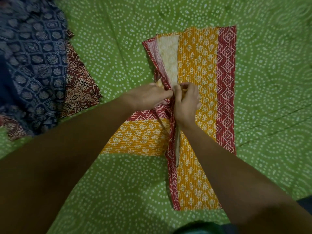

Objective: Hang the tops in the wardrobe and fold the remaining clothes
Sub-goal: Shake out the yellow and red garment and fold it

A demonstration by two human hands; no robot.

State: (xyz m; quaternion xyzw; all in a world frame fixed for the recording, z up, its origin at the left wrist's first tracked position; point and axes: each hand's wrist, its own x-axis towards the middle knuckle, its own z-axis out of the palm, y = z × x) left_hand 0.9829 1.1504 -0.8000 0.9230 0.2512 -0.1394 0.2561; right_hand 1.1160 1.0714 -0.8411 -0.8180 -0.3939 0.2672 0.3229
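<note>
On a bed spread with a green sheet (pixel 118 183) dotted in white rings, my two hands meet at the middle of a mustard-yellow garment (pixel 197 68) with white leaf prints and red patterned borders. The garment lies flat near the centre of the bed, partly folded lengthwise, its long panel running from the far side toward me. One red border runs straight down its right edge; another is gathered along the fold at its left. A shorter section, yellow with a red band, sticks out to the left beneath my left forearm.

My left hand (pixel 148 97) grips the bunched red edge where the fabric gathers, fingers curled round it. My right hand (pixel 186 102) sits just beside it, touching it, with fingers bent and pinching the fold line of the yellow cloth. Beyond my hands the folded-over flap shows its pale, cream-coloured underside.

At the far left of the bed, well apart from the yellow garment, lies a rumpled heap of dark blue printed cloth (pixel 33 56), with a maroon printed piece (pixel 79 88) showing at its right edge. Both forearms reach in from the near edge.
</note>
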